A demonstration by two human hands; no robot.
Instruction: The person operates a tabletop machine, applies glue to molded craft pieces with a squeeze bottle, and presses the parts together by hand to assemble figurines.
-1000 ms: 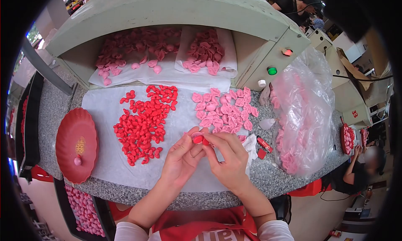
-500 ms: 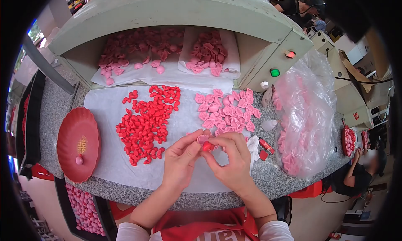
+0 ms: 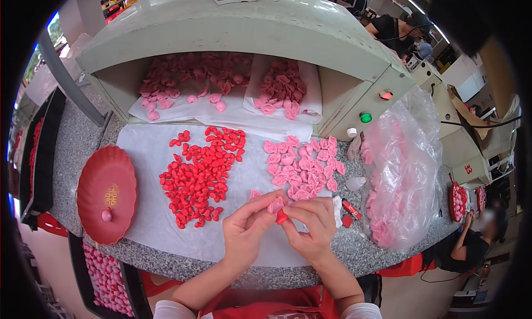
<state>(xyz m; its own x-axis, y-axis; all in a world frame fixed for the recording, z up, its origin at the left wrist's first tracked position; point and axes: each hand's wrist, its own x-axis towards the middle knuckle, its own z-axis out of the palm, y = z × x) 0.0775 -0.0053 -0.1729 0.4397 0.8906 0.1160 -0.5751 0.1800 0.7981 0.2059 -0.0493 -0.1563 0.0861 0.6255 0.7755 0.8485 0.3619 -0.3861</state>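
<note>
Head view: at the left of the frame I have the red scalloped dish (image 3: 91,175) on the speckled surface (image 3: 177,268), a pink ball (image 3: 106,215) lying inside it near the lower rim. Right of it, on the white sheet (image 3: 138,225), the red pieces (image 3: 197,180) spread in a loose pile at centre left. Just below the middle of the frame, my left hand (image 3: 244,236) pinches a cupped pink piece (image 3: 275,205) between thumb and fingers; its long axis looks slanted from lower left to upper right. A red piece (image 3: 282,216) sits against its lower right side, gripped in the fingertips of my right hand (image 3: 313,230). So the red one lies nearer my right hand, the pink one nearer my left, and the two fingertip grips almost meet. Beyond the fingers, upward in the frame, the folded pink pieces (image 3: 305,178) lie close by; bare sheet separates my left hand from the red pile, and the sheet's front edge runs under my wrists. Farther right, past a small red tube (image 3: 351,209), the clear plastic bag (image 3: 407,175) bounds the room beside my right hand
</note>
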